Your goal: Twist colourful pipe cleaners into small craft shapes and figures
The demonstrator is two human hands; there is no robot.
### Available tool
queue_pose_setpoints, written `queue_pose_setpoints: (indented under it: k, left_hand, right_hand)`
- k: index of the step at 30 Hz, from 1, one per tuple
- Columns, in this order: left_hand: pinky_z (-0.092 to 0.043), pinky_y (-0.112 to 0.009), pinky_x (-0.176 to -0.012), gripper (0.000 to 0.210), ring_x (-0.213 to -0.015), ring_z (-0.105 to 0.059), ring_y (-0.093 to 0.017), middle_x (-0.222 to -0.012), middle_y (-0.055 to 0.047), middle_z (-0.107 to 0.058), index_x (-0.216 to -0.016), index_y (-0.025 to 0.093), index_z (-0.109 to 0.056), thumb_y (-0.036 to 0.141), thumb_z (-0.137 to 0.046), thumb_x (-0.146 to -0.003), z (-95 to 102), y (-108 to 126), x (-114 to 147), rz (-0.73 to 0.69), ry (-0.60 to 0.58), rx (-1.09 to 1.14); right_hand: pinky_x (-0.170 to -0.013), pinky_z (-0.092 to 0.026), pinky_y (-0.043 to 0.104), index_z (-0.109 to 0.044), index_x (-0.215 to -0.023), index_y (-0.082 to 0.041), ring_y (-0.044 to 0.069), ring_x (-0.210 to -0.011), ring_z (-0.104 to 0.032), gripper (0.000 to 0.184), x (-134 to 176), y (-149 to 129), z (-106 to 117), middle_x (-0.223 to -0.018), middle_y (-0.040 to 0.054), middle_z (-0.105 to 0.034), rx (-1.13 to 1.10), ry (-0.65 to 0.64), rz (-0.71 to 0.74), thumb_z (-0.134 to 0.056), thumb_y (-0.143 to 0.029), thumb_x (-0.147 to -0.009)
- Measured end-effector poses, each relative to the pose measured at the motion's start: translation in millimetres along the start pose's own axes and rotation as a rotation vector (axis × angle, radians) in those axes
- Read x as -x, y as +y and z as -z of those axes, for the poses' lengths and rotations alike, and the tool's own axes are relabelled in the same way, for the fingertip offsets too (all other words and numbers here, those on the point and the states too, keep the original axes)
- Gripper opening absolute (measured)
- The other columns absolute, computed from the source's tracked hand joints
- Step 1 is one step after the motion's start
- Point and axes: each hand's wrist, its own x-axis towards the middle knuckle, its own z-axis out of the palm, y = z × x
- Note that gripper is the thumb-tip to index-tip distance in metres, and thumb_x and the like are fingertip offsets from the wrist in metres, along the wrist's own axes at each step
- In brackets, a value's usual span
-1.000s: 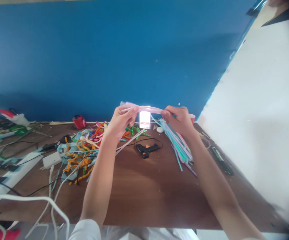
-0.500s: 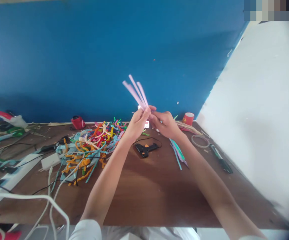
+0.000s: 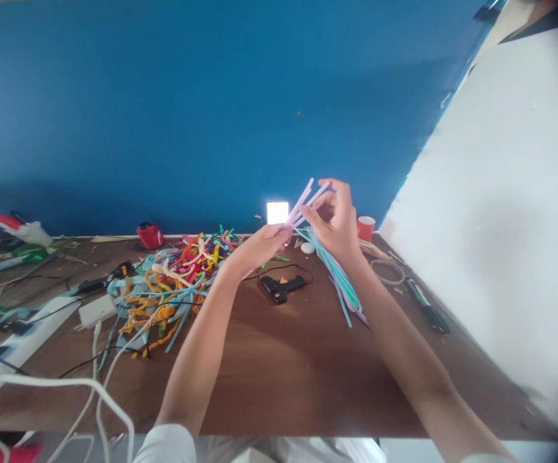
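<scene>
My left hand (image 3: 265, 245) is closed around the lower part of a few pale pink pipe cleaners (image 3: 301, 200), which fan out up and to the right above the table. At their upper ends is my right hand (image 3: 337, 215), its bent fingers and thumb on one of the stems. Below the hands, a black hot glue gun (image 3: 281, 289) lies on the table. Blue, green and lilac pipe cleaners (image 3: 339, 276) lie in a bundle beneath my right wrist. A lit white screen (image 3: 278, 212) stands behind my left hand, partly covered by it.
A tangled heap of twisted coloured pipe cleaners (image 3: 177, 276) covers the table's left side. Further left are a power strip (image 3: 28, 344), a white adapter (image 3: 97, 312) and loose cables. At the right lie a tape ring (image 3: 387, 272) and a marker (image 3: 426, 305); a red cup (image 3: 366, 228) stands behind.
The pink pipe cleaners have swung from leaning left to leaning right. My right hand has moved up from their base to their upper ends, and the screen is now uncovered.
</scene>
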Motion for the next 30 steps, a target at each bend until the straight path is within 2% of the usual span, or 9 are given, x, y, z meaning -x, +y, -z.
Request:
queue_pose_setpoints:
  k: [3,5,7,11,15,21,24,26,30]
  left_hand:
    - [-0.026,-0.026,-0.052,0.041,-0.055,-0.035,-0.010,-0.063,0.002,-0.041,-0.072,0.018,-0.049,0.049,-0.042,-0.098,2.6,-9,-3,0.021,0.094,-0.124]
    - [-0.026,-0.026,-0.053,0.042,-0.056,-0.037,-0.011,-0.063,0.001,-0.044,-0.072,0.019,-0.051,0.050,-0.041,-0.098,4.4,-14,-5,0.020,0.118,-0.150]
    - [-0.029,-0.026,-0.054,0.040,-0.058,-0.040,-0.013,-0.064,0.000,-0.048,-0.073,0.019,-0.053,0.048,-0.042,-0.097,6.7,-17,-6,0.015,0.112,-0.168]
    - [-0.029,-0.026,-0.053,0.036,-0.058,-0.040,-0.014,-0.064,0.000,-0.051,-0.074,0.018,-0.058,0.044,-0.045,-0.095,13.3,-11,-4,0.003,0.095,-0.265]
    - [-0.024,-0.026,-0.052,0.041,-0.055,-0.032,-0.011,-0.059,0.002,-0.044,-0.067,0.017,-0.057,0.047,-0.050,-0.093,17.5,-1,0,-0.025,0.122,-0.274]
    - [-0.022,-0.025,-0.053,0.033,-0.054,-0.029,-0.009,-0.057,0.005,-0.039,-0.083,0.015,-0.068,0.045,-0.057,-0.091,19.2,2,2,-0.107,0.255,-0.101]
    - [-0.028,-0.025,-0.053,0.032,-0.051,-0.036,-0.010,-0.055,0.004,-0.044,-0.086,0.015,-0.067,0.044,-0.055,-0.093,21.3,1,2,-0.125,0.312,-0.083]
    - [-0.035,-0.026,-0.059,0.029,-0.058,-0.048,-0.012,-0.063,0.000,-0.057,-0.087,0.016,-0.067,0.041,-0.055,-0.094,22.3,0,3,-0.136,0.328,-0.177]
    - [-0.041,-0.031,-0.081,0.030,-0.092,-0.060,-0.021,-0.100,-0.008,-0.071,-0.104,0.018,-0.069,0.040,-0.049,-0.099,20.0,0,5,-0.216,0.281,-0.677]
  right_hand:
    - [-0.082,-0.049,0.042,-0.049,-0.139,-0.024,0.026,-0.096,-0.060,0.054,0,-5,4,-0.120,0.0138,-0.061,0.257,0.091,0.186,-0.058,-0.053,-0.094]
    - [-0.096,-0.042,0.047,-0.057,-0.133,-0.026,0.031,-0.119,-0.053,0.043,0,-9,6,-0.138,0.0139,-0.056,0.442,-0.034,0.330,-0.053,-0.049,-0.097]
    - [-0.104,-0.033,0.050,-0.063,-0.125,-0.027,0.032,-0.131,-0.045,0.033,0,-10,4,-0.141,0.0103,-0.058,0.566,-0.232,0.444,-0.047,-0.042,-0.101]
    - [-0.106,-0.025,0.047,-0.063,-0.125,-0.024,0.024,-0.111,-0.058,0.032,1,-4,-3,-0.113,0.0074,-0.074,0.640,-0.448,0.516,-0.039,-0.028,-0.105]
    - [-0.084,-0.032,0.036,-0.068,-0.105,-0.018,0.021,-0.091,-0.061,0.036,1,2,-7,-0.095,0.0090,-0.073,0.664,-0.540,0.474,-0.034,-0.030,-0.106]
    - [-0.062,-0.025,0.030,-0.063,-0.101,-0.021,0.018,-0.071,-0.058,0.039,-1,3,-5,-0.090,0.0063,-0.071,0.625,-0.540,0.212,-0.031,-0.043,-0.107]
    - [-0.058,-0.021,0.029,-0.063,-0.097,-0.021,0.017,-0.064,-0.053,0.038,-2,5,-2,-0.080,0.0055,-0.069,0.624,-0.544,0.154,-0.034,-0.043,-0.105]
    - [-0.057,-0.018,0.029,-0.064,-0.095,-0.021,0.016,-0.060,-0.050,0.039,-2,7,-1,-0.076,0.0052,-0.067,0.645,-0.523,0.148,-0.034,-0.044,-0.105]
    - [-0.057,-0.017,0.029,-0.064,-0.093,-0.022,0.015,-0.059,-0.046,0.038,0,14,-3,-0.072,0.0043,-0.064,0.695,-0.505,0.166,-0.035,-0.044,-0.105]
